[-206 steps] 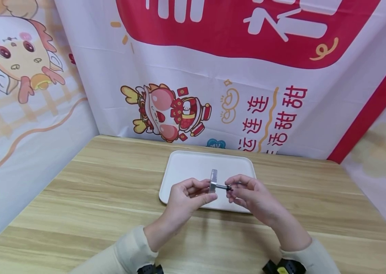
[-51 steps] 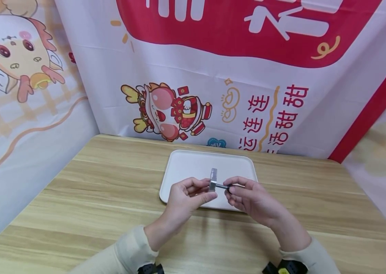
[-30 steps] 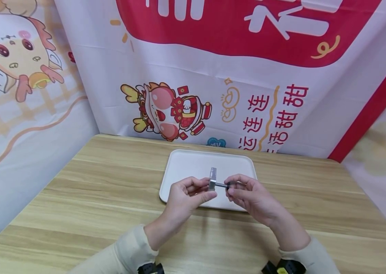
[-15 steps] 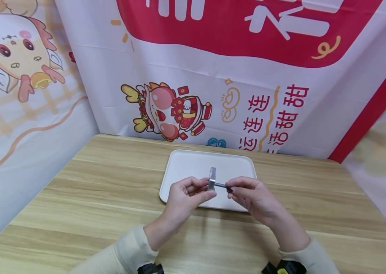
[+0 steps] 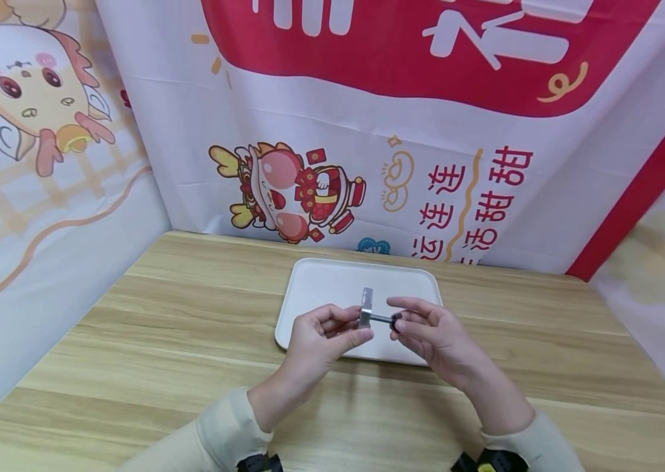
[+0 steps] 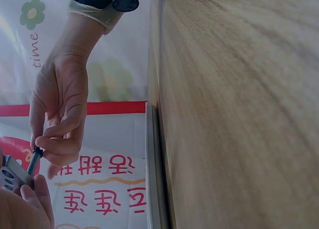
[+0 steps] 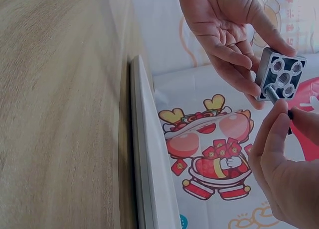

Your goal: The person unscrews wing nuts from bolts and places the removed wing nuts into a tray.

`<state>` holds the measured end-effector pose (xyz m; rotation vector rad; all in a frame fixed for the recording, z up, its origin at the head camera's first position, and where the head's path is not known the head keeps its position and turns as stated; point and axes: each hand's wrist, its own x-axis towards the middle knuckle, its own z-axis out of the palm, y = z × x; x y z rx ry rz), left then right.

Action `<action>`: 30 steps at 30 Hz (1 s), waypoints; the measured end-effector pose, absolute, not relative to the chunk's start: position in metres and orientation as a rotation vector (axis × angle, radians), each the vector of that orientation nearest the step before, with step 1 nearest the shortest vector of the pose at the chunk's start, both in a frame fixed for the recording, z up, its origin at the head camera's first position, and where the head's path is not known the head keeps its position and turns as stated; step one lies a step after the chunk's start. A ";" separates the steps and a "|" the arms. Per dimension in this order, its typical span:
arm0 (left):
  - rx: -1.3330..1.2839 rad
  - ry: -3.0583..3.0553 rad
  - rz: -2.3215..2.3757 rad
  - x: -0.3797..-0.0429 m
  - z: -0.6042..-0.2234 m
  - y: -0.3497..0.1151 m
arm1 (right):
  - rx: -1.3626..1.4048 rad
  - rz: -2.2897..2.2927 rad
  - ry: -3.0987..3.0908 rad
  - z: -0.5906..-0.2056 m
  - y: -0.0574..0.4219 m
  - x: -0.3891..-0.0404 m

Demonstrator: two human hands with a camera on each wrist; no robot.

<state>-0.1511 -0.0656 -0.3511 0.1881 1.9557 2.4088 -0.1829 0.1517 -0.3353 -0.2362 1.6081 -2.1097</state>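
In the head view my left hand pinches a square metal plate by its lower part, holding it on edge above the tray. The right wrist view shows the plate's face with several round holes, and a threaded bolt at one corner hole. How deep the bolt sits cannot be told. Its black head is between the thumb and fingers of my right hand, whose index finger is raised off it. In the left wrist view the bolt stands out from the plate, partly covered by fingers.
Beneath both hands lies a white rectangular tray on the wood-grain table. A printed cloth hangs behind the table's back edge, and more printed cloth stands along the left side.
My left hand and the plate stay almost still. My right fingers shift about the bolt's black head across the frames; since half a second ago the index finger has straightened and lifted away.
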 end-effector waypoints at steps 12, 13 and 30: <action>0.200 1.963 2.424 -0.152 -0.353 -0.065 | -0.307 -2.035 1.620 -0.338 0.154 -0.184; 0.198 1.961 2.425 -0.152 -0.353 -0.065 | -0.315 -2.037 1.619 -0.339 0.155 -0.184; 0.196 1.932 2.415 -0.151 -0.352 -0.067 | -0.317 -2.138 1.473 -0.336 0.155 -0.184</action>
